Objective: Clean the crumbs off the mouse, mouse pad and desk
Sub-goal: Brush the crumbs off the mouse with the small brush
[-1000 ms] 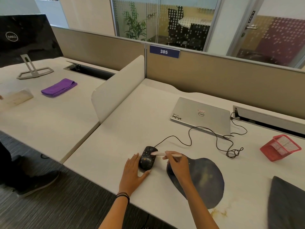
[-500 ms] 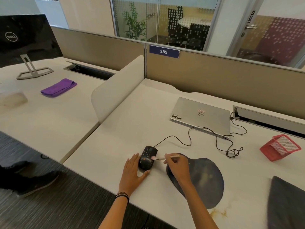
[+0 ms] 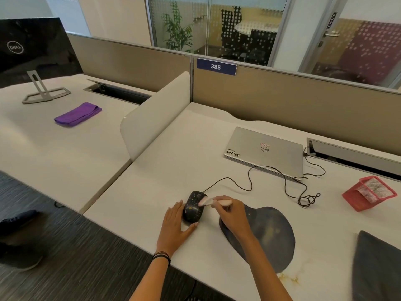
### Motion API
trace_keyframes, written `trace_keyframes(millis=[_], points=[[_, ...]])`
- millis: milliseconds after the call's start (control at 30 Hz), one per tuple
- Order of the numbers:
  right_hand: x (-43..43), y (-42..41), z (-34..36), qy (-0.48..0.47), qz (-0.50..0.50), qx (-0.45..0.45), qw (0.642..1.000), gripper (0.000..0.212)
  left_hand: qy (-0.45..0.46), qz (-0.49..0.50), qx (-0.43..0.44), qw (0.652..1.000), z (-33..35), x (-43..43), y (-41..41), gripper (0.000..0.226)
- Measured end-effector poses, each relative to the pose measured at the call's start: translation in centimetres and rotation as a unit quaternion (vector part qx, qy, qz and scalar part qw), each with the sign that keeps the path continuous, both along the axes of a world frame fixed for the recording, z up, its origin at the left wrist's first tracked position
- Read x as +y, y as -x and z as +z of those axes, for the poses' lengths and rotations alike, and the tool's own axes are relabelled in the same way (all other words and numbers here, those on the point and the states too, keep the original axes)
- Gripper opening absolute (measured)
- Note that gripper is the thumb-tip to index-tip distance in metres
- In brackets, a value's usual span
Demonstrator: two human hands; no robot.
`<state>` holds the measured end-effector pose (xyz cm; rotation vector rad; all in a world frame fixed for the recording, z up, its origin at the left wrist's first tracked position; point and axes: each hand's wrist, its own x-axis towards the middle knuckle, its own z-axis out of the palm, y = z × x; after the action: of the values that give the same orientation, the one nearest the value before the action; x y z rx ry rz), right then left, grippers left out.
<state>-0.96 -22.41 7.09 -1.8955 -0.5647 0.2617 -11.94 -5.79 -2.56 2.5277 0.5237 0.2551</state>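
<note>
A black wired mouse [image 3: 193, 206] speckled with crumbs lies on the pale desk [image 3: 152, 192], just left of a dark oval mouse pad [image 3: 271, 235]. My left hand [image 3: 175, 229] rests flat on the desk, its fingers and thumb cupping the mouse's left and near sides. Over the pad's left end, my right hand [image 3: 233, 213] pinches a small pink brush [image 3: 213, 201] whose bristles touch the mouse's right top. Yellowish crumbs [image 3: 290, 278] lie on the desk near the pad's front edge.
A closed silver laptop [image 3: 267, 152] lies behind, with the mouse cable [image 3: 288, 187] looping to it. A red mesh basket [image 3: 368, 192] lies tipped at the right, a dark fabric item [image 3: 379, 268] at the near right. The neighbouring desk holds a purple cloth [image 3: 78, 114] and a monitor [image 3: 32, 51].
The brush tip has slid from across the mouse's top toward its right side, and my right hand has drawn in slightly. My left hand stays put.
</note>
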Motion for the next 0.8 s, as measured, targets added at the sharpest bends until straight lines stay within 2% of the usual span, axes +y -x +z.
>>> trace_keyframes(millis=[133, 233, 433, 600, 800], points=[[0.4, 0.4, 0.0, 0.013, 0.034, -0.005, 0.999, 0.023, 0.001, 0.0, 0.0, 1.0, 0.1, 0.0, 0.0, 0.082], [-0.2, 0.3, -0.5, 0.041, 0.032, -0.009, 0.999, 0.016, -0.001, -0.002, 0.0, 1.0, 0.1, 0.0, 0.0, 0.082], [-0.7, 0.4, -0.4, -0.002, 0.016, 0.004, 1.0, 0.016, -0.001, -0.001, 0.004, 1.0, 0.2, 0.0, 0.0, 0.082], [-1.5, 0.8, -1.5, 0.039, 0.02, 0.011, 0.999, 0.02, 0.004, 0.001, 0.003, 1.0, 0.3, 0.0, 0.0, 0.081], [-1.6, 1.5, -1.0, -0.035, 0.032, -0.002, 0.999, 0.012, 0.002, -0.002, 0.003, 1.0, 0.4, 0.0, 0.1, 0.082]])
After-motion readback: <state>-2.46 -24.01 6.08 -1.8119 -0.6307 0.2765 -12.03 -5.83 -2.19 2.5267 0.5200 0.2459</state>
